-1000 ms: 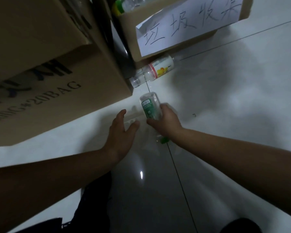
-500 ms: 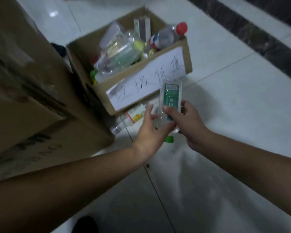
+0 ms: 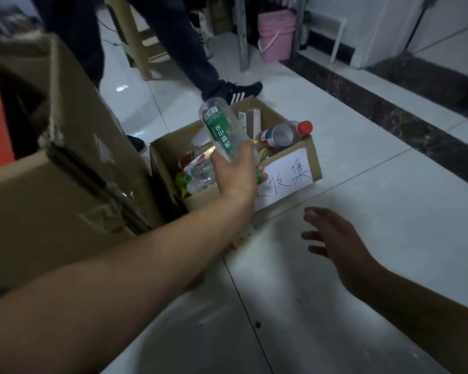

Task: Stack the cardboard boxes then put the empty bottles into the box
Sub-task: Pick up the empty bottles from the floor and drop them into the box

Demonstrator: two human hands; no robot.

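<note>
— How far along does the job look?

— Well into the second half, I'd say. To the left of the small box [image 3: 315, 157] stand the big cardboard boxes [image 3: 79, 184], and they seem to be one on top of another, though the edge of the view cuts them off, so I can't be sure.

— And the bottles?

— The small box is already heaped with them; a red-capped bottle [image 3: 284, 134] lies across its far right corner. The left hand [image 3: 235, 176] holds a green-labelled bottle [image 3: 222, 130] just above the box's near side, base up, with the fingers curled round its neck end.

— So it isn't in yet?

— No, it's in the air over the opening and not yet let go.

— What about the right hand [image 3: 335, 238]?

— It is in front of the box, over the floor [image 3: 389, 265], holding nothing, its fingers loosely spread.

— Is anything left?

— At least one. Another bottle [image 3: 241, 238] lies on the floor against the front of the box, half hidden under the left forearm. It has to go in too.
</note>
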